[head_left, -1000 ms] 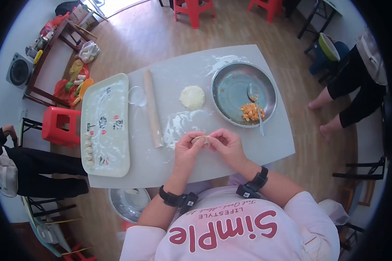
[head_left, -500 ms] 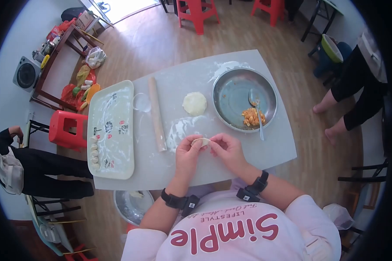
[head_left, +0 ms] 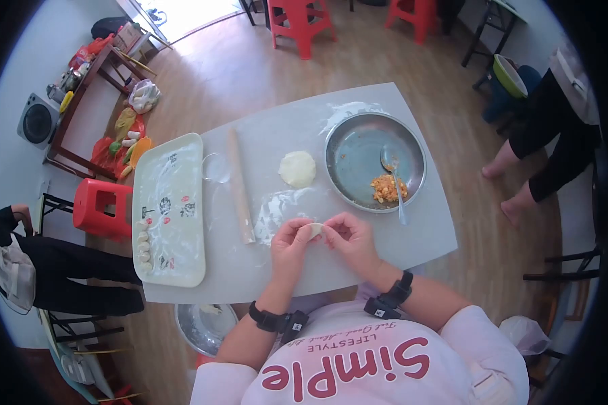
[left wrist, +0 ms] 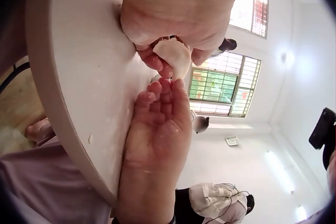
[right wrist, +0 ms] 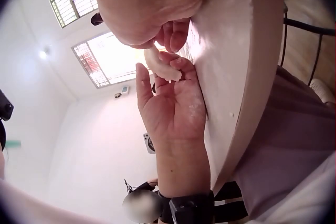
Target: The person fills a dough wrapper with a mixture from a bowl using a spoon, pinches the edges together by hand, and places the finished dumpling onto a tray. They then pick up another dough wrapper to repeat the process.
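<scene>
A pale half-moon dumpling [head_left: 315, 230] is held between both hands above the near side of the table. My left hand [head_left: 290, 247] pinches one end, thumb on the near side. At the other end the right hand [head_left: 352, 244] grips the edge with thumb and fingertips. In the left wrist view the folded dough [left wrist: 176, 56] curves between the fingers of the two hands. The right wrist view shows the same dumpling [right wrist: 163, 68] lying over the left fingers. Beyond the hands, a round dough wrapper [head_left: 297, 169] lies on the table.
A metal pan [head_left: 341, 185] with orange filling [head_left: 385, 190] and a spoon [head_left: 400, 196] stands at the right. Left of the wrapper lie a rolling pin [head_left: 240, 185] and a clear ring [head_left: 215, 168]. The tray [head_left: 182, 260] holds several dumplings [head_left: 143, 246]. Flour [head_left: 280, 209] dusts the table.
The hands stay together on the dumpling, and the right fingers have come closer to the left ones along its edge. The head view has shifted slightly.
</scene>
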